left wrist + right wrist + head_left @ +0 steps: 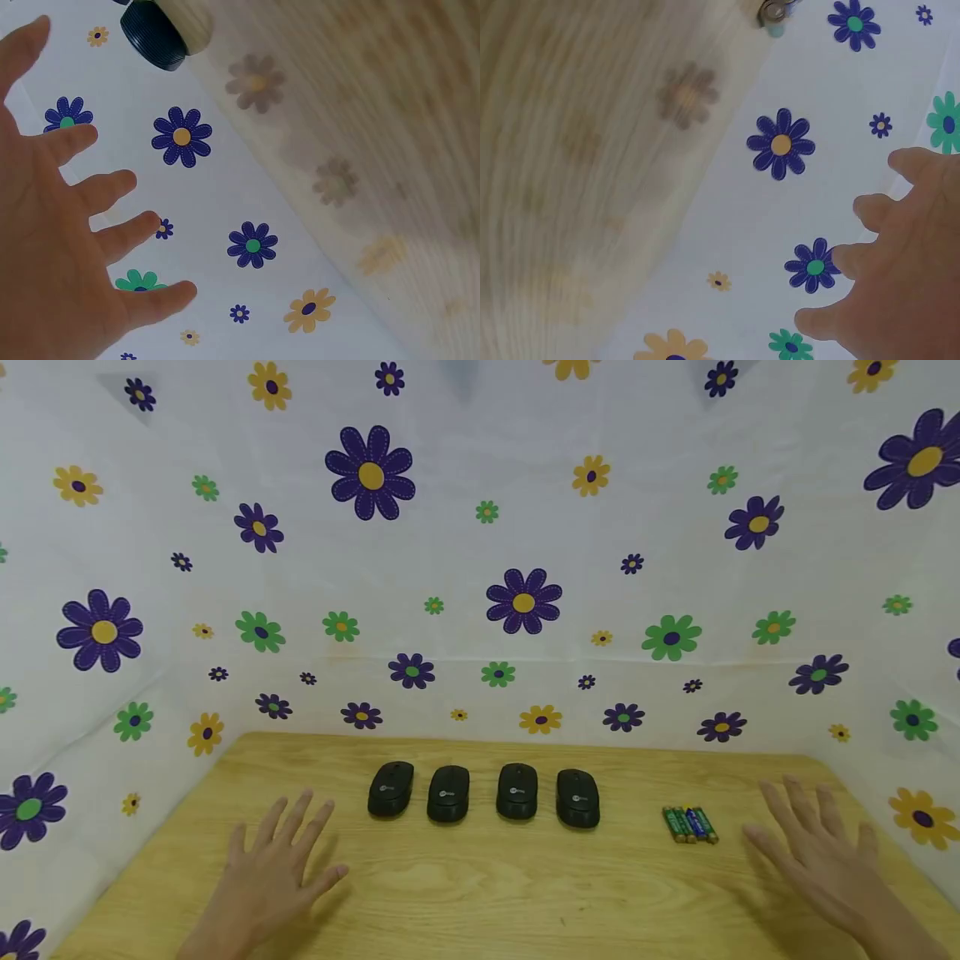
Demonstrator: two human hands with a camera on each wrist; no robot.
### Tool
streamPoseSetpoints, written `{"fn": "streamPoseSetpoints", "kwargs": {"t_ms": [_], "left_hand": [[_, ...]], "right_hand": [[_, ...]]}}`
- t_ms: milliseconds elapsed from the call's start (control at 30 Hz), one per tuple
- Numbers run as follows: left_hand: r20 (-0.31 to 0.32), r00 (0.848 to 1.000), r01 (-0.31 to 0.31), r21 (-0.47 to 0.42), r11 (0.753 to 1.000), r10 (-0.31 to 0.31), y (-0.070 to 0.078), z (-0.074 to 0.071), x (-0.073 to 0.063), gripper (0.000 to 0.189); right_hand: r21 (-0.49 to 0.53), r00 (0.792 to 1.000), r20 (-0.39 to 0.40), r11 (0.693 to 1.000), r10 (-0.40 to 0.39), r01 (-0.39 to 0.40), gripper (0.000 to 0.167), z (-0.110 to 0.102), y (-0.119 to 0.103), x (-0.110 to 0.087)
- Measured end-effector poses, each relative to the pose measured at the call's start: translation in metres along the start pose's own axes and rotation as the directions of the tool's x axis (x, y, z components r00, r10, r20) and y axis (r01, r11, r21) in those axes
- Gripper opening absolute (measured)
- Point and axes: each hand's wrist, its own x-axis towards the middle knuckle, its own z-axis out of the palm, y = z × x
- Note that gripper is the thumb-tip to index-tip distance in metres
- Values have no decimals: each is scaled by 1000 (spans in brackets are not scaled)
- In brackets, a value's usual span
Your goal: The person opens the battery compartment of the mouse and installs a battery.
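Batteries [696,824] lie left of the fingers of the right hand [825,868], mice [517,791] right of those of the left hand [272,872], all spread.

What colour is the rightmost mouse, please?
The rightmost mouse is black, best seen in the head view.

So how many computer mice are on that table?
4, in a row toward the back of the table: the leftmost mouse, the second mouse, the third mouse after a wider gap, and the rightmost mouse, nearest the batteries. None looks hidden.
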Motion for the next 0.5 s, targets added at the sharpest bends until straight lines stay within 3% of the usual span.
{"fn": "streamPoseSetpoints", "kwargs": {"t_ms": [267,367,433,500], "left_hand": [[-116,991,-72,-47,996,66,15,-10,11,64],[-134,987,-94,-57,994,86,23,-11,16,61],[-137,986,-107,-60,992,98,30,-10,21,60],[-131,986,-112,-76,991,101,37,-10,26,59]], "right_hand": [[149,991,-68,981,-118,126,63,2,-8,9],[133,981,-129,977,-148,165,59,5,-14,11],[85,952,-226,969,-209,233,51,9,-19,13],[5,903,-322,953,-285,303,42,12,-24,16]]}}
